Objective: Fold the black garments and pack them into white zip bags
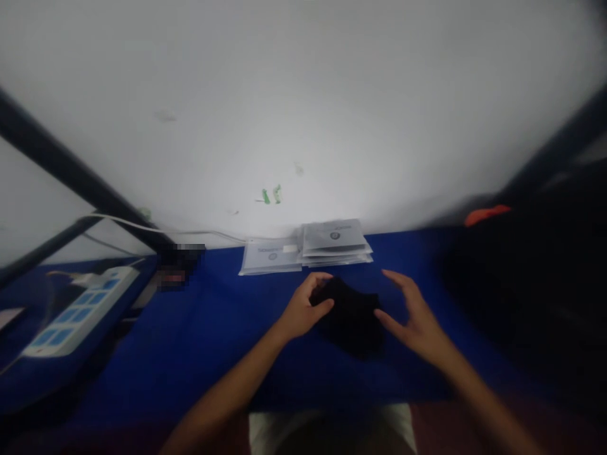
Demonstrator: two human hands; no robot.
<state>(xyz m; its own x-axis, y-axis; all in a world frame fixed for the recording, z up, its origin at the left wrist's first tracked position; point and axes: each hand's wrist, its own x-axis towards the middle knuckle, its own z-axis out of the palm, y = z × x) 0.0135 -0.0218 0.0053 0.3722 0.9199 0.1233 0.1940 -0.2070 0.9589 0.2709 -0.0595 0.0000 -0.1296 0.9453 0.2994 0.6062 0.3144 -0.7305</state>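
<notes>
A black cloth-like item [353,319] is in front of me over the blue table [213,328]. My left hand [306,306] grips its upper left edge between thumb and fingers. At the item's right side is my right hand [412,316], with thumb and fingers spread apart; its thumb tip is close to the item's edge, and whether they touch is hard to tell. Just beyond the item, a stack of clear printed packets [334,240] lies against the wall, with another flat packet [270,258] at its left.
A white power strip [83,309] with blue sockets lies at the left. A white cable [190,231] runs along the wall. Dark frame bars [80,170] slant at both sides. A large black heap [531,284] covers the right side, with something orange [487,215] behind it.
</notes>
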